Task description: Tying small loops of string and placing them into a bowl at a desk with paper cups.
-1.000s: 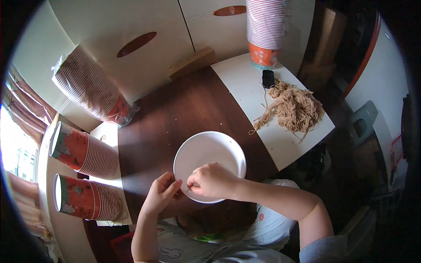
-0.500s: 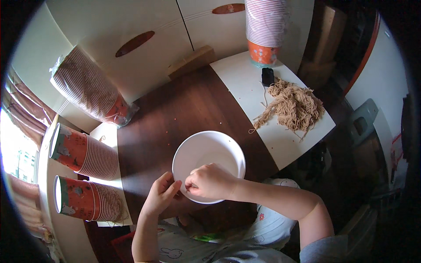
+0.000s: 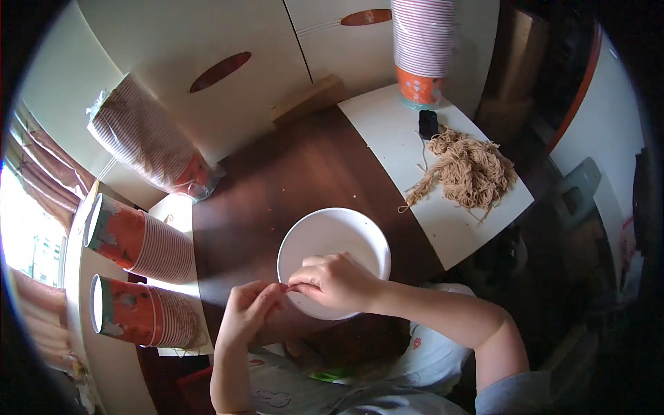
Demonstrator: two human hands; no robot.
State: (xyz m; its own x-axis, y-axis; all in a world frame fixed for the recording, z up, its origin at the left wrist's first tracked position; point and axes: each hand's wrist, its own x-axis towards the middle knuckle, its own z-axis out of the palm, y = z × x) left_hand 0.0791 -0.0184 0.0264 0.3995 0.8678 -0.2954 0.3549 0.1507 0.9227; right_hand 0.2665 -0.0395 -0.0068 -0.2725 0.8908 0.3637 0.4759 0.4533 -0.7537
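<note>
A round paper bucket (image 3: 339, 232) with a white inside stands at the near edge of the brown table, its mouth facing up. My left hand (image 3: 250, 310) is at the bucket's left near rim, with thumb and fingers pinched together. Over the bucket's mouth, my right hand (image 3: 337, 282) is curled, and its thumb and forefinger meet the left fingertips at the rim. Whatever is between the fingertips is too small to make out. The bucket's near side is partly hidden by my hands.
A heap of tan yarn (image 3: 477, 173) and a small black object (image 3: 428, 124) lie on the white right end of the brown table (image 3: 297, 166). Nested orange buckets stand behind (image 3: 420, 86), lean wrapped at far left (image 3: 149, 138), and lie at left (image 3: 114, 235).
My right hand has shifted left, and its fingertips now meet those of my left hand at the rim. The left fingers have closed in. The whole view has shifted slightly.
</note>
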